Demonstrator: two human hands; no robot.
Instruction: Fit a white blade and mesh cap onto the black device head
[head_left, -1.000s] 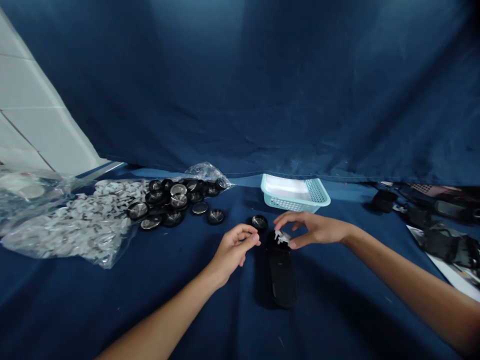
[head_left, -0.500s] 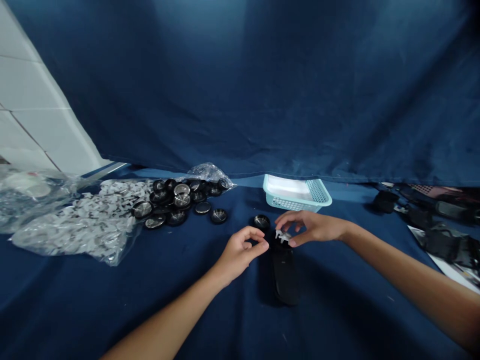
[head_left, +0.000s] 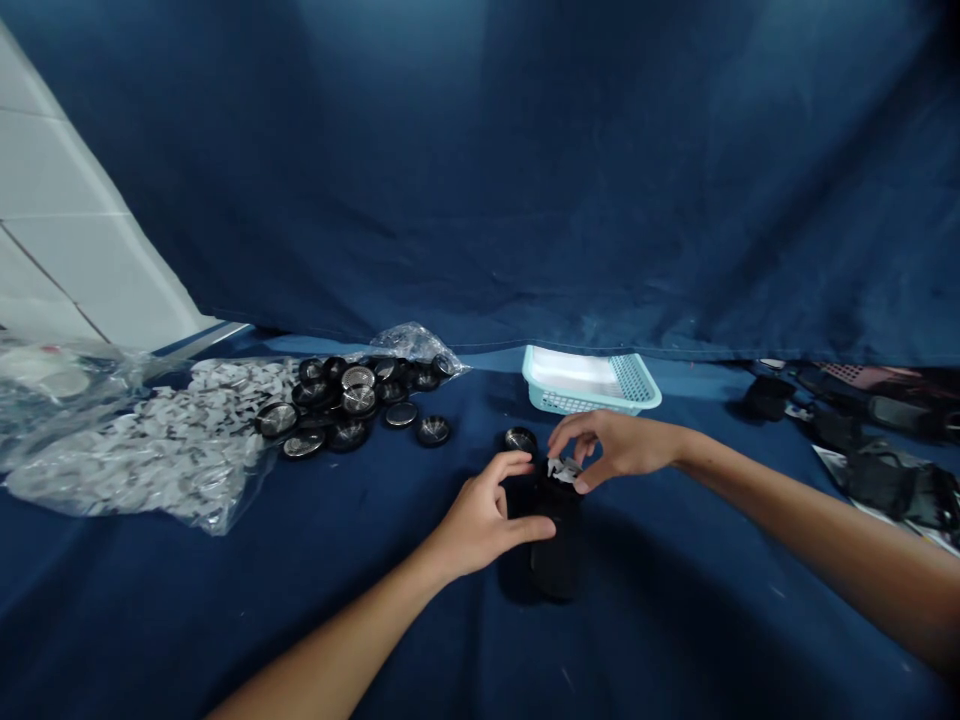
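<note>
A long black part (head_left: 555, 545) lies on the blue cloth in front of me. My left hand (head_left: 484, 520) grips its left side, thumb laid across the top. At the part's far end my right hand (head_left: 611, 445) pinches a small white plastic clip (head_left: 562, 468). One round black and silver disc (head_left: 519, 439) lies just beyond the two hands.
A pile of several black and silver discs (head_left: 349, 405) spills from a clear bag at centre left. Beside it lies a bag of small white pieces (head_left: 150, 450). A light blue basket (head_left: 589, 382) stands behind my hands. Dark parts (head_left: 862, 430) crowd the right edge.
My left hand has moved right from beside the black part and closed on it. The right hand stays on the white clip at the far end.
</note>
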